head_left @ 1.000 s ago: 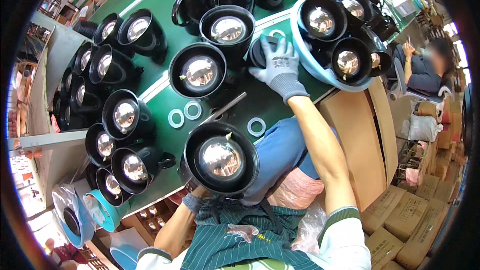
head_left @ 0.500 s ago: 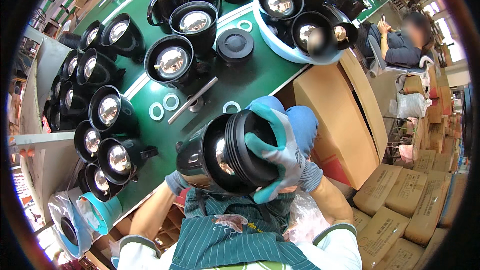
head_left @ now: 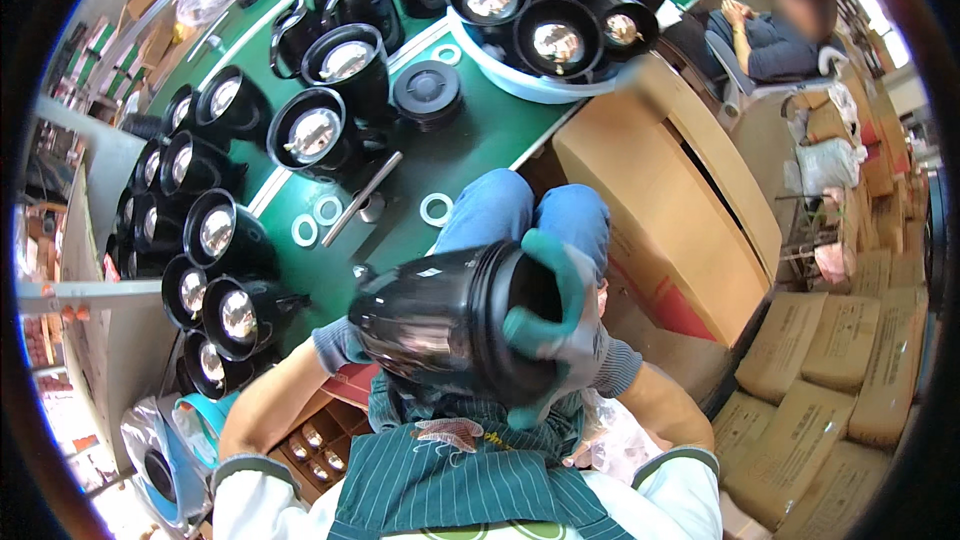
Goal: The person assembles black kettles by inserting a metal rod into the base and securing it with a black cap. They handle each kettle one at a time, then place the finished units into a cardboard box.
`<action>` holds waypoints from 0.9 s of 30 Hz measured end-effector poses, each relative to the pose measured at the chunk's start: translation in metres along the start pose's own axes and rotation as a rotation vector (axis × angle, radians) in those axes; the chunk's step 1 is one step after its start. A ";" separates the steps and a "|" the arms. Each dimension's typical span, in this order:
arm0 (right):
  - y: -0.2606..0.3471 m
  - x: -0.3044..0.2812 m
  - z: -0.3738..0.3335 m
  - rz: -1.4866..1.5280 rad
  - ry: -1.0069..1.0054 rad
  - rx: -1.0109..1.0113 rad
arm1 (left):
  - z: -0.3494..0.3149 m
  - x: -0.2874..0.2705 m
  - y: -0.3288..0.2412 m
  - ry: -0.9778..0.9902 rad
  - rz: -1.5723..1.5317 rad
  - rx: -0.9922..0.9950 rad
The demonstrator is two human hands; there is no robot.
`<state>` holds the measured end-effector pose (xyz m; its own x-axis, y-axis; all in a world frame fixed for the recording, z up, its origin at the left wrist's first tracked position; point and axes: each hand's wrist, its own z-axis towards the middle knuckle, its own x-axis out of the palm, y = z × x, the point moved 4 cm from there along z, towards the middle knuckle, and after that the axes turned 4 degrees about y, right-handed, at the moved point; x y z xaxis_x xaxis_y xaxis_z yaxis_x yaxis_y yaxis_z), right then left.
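A glossy black jug (head_left: 420,305) lies tilted on its side above my lap, its mouth toward the right. At that end sits a black threaded round base (head_left: 487,315), its rim up against the jug's mouth. My right hand (head_left: 566,325), in a grey and teal glove, grips the base with fingers and thumb spread round its edge. My left hand (head_left: 350,342) holds the jug from the far left and below; most of its fingers are hidden behind the jug. On the green table (head_left: 400,240) beyond are a metal rod (head_left: 365,198) and white rings (head_left: 436,209).
Several black jugs with silvery insides (head_left: 238,315) stand at the left and back. A light blue basin (head_left: 520,80) holds more, beside a stack of black round bases (head_left: 428,92). Cardboard boxes (head_left: 660,200) stand at the right. A seated person (head_left: 780,45) is farther off.
The base has come onto the jug's mouth, closing the gap that showed the silvery inside. My right hand has turned with it. The whole view has shifted slightly.
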<state>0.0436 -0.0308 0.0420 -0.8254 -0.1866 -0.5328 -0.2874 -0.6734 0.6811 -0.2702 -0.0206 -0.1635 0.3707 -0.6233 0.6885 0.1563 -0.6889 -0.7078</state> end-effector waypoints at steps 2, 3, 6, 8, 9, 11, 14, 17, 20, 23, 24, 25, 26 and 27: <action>-0.027 0.011 -0.036 0.133 -0.077 0.292 | 0.016 0.034 -0.069 -0.327 0.571 0.246; -0.050 0.026 -0.060 0.280 -0.162 0.442 | 0.030 0.089 -0.143 -0.790 1.320 0.224; -0.104 0.072 -0.099 0.855 -0.399 0.834 | 0.033 0.148 -0.190 -0.375 2.245 0.662; -0.103 0.066 -0.114 1.119 -0.380 1.026 | 0.039 0.137 -0.191 -0.401 2.061 0.656; -0.090 0.053 -0.107 1.081 -0.327 0.964 | 0.037 0.125 -0.196 -0.545 1.824 0.664; -0.050 0.011 -0.075 0.608 -0.161 0.539 | 0.028 0.081 -0.184 -0.779 1.350 0.310; -0.026 0.003 -0.038 -0.073 -0.207 -0.189 | 0.006 0.011 -0.104 -0.680 0.341 0.361; -0.030 0.010 -0.039 0.236 -0.209 0.127 | 0.019 0.039 -0.116 -0.624 0.720 0.411; -0.068 0.034 -0.065 0.980 -0.264 0.591 | 0.033 0.154 -0.200 -0.494 1.955 0.672; -0.044 0.013 -0.052 0.825 -0.139 0.556 | 0.027 0.154 -0.197 -0.470 1.878 0.772; -0.025 -0.002 -0.037 0.545 -0.080 0.355 | 0.018 0.119 -0.185 -0.641 1.685 0.698; -0.007 -0.015 -0.026 0.211 -0.069 0.114 | 0.021 0.119 -0.187 -0.717 1.477 0.498; 0.002 -0.018 -0.019 0.069 -0.086 -0.029 | 0.014 0.085 -0.164 -0.719 1.125 0.465; 0.006 -0.015 -0.014 -0.008 -0.112 -0.112 | 0.014 0.070 -0.145 -0.722 0.971 0.439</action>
<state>0.0607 -0.0419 0.0471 -0.8740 -0.1046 -0.4745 -0.2432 -0.7513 0.6135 -0.2539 0.0406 -0.0147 0.8894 -0.3624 -0.2786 -0.2192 0.1967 -0.9556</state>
